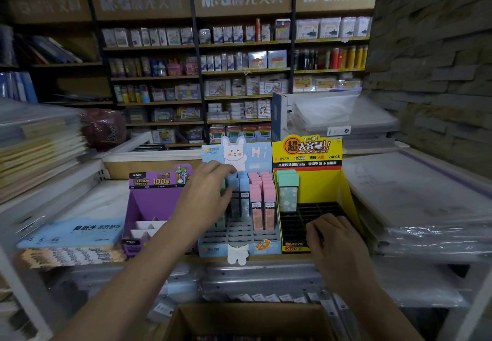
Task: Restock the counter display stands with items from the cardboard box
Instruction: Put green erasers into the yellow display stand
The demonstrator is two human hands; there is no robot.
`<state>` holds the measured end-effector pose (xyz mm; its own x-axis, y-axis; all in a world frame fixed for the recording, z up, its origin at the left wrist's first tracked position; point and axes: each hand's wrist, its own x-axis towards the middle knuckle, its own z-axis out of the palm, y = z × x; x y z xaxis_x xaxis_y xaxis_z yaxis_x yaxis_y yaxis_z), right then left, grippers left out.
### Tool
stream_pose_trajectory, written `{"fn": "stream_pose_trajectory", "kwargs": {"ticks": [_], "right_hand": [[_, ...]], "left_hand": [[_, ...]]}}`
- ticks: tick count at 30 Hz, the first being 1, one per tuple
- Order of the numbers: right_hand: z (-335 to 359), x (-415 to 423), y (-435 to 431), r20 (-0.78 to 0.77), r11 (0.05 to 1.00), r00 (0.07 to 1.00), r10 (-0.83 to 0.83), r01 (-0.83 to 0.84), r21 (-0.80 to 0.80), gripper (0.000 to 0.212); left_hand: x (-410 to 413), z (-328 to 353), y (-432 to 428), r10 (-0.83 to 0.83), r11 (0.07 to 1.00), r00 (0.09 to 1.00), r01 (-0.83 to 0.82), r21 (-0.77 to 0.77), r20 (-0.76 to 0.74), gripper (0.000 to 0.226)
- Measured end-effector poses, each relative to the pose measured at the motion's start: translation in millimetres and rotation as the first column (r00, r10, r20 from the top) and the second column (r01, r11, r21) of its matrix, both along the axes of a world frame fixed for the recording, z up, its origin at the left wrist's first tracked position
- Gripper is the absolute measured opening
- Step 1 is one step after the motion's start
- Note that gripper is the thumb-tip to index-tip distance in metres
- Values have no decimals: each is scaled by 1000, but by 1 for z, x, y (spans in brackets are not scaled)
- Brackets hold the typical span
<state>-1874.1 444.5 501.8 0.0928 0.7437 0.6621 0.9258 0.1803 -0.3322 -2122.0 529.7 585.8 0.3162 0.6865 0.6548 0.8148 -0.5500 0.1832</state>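
Fingers (228, 170) around upright blue case (234, 181)

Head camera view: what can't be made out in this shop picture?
- Brown cardboard box: contents cut off by the bottom edge, head view.
- Left hand: covers some pastel cases in the light-blue rabbit display stand; grip unclear.
- Right hand: curled fingers hide anything held over the black grid of the yellow display stand.

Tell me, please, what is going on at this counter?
A person is restocking. The left hand pinches a blue case in the rabbit stand. The right hand, curled, rests on the nearly empty grid of the yellow stand; whether it holds anything is hidden. The cardboard box sits open below.
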Motion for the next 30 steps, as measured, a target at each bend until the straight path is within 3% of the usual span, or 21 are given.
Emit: {"fn": "stream_pose_trajectory", "kwargs": {"ticks": [5,10,14,17,21,26,30], "right_hand": [[10,-2,0,-14,999,1000,-3,3,-36,31],[11,-16,-23,-110,980,979,169,-155,123,18],[-9,-33,-52,-292,961,916,277,-259,98,24],[-45,-46,-70,-348,953,899,265,-298,-44,27],[-109,-63,-85,-490,901,858,151,-324,-290,22],[-185,-82,-89,-484,712,875,-23,-325,-622,16],[-222,-93,-88,-473,557,875,-104,-342,-757,22]], "left_hand": [[-9,-11,-35,-62,996,986,50,79,155,11],[-20,-40,-72,-95,995,953,102,-9,289,11],[-29,-83,-97,-115,976,918,176,-131,379,15],[-37,-131,-111,-47,930,898,200,-310,437,19],[-48,-200,-129,151,789,885,160,-593,440,23],[-52,-265,-147,337,582,871,107,-806,359,20],[-57,-293,-156,399,427,876,85,-900,272,25]]}}
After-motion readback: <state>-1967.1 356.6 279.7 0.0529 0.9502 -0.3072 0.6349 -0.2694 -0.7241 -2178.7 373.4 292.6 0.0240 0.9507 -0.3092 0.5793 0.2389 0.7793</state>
